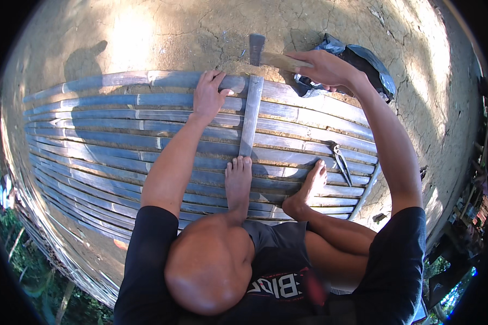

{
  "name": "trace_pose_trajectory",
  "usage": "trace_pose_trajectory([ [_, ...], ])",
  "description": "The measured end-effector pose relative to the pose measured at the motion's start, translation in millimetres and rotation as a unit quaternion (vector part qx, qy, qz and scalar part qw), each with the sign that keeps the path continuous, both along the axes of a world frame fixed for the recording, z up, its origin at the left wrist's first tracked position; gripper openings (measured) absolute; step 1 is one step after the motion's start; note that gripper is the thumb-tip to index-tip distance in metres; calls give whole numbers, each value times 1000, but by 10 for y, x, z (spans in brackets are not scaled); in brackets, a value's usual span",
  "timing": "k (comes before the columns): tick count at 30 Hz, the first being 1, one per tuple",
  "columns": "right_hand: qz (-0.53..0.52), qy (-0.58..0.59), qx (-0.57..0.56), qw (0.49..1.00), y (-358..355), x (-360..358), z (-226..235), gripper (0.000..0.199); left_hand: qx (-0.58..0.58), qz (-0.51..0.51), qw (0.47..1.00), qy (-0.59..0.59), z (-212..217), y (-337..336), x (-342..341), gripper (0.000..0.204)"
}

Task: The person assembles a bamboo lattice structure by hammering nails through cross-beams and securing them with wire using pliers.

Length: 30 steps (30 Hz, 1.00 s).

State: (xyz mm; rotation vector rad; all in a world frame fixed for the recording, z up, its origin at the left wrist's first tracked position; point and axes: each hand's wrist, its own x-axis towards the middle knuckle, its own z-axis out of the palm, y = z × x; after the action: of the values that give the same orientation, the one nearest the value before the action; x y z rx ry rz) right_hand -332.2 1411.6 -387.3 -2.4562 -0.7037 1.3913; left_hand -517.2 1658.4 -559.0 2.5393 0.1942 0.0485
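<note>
My left hand [207, 98] grips the outermost bamboo slat [171, 79] of a slatted bamboo panel, fingertips over its far edge and thumb toward the near side. My right hand [328, 67] is closed round the pale wooden handle [281, 61] of a hammer. Its dark head [256, 49] is just beyond the far end of a flat crosspiece [251, 115]. This crosspiece lies across several slats, and my left foot [238, 176] is at its near end. Whether the hammer head touches anything is hard to tell.
Pliers [340, 161] lie on the slats beside my right foot [310, 187]. A black plastic bag [370, 65] sits on the cracked earth ground [200, 32] past my right hand. More long thin strips [65, 254] lie at the lower left.
</note>
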Motion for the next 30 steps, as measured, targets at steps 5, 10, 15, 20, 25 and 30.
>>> trace_pose_trajectory([
  [5, -100, 49, 106, 988, -438, -118, -492, 51, 8, -6, 1000, -10, -28, -30, 28, 57],
  [10, -98, 72, 131, 984, -487, -103, -614, 52, 17, -10, 1000, -9, -15, -45, 27, 57],
  [15, -69, 85, 78, 991, -462, -82, -589, 53, 16, -10, 1000, -19, -12, -32, 16, 57],
  [20, -143, 73, 162, 974, -544, -171, -692, 53, 10, -9, 999, -33, -31, -42, 23, 57],
  [25, -116, 70, 123, 983, -578, -248, -655, 53, 2, -10, 1000, -30, -20, -40, 20, 56],
  [30, -101, 73, 116, 985, -610, -262, -718, 53, 4, 3, 1000, -2, 20, -87, 30, 56],
])
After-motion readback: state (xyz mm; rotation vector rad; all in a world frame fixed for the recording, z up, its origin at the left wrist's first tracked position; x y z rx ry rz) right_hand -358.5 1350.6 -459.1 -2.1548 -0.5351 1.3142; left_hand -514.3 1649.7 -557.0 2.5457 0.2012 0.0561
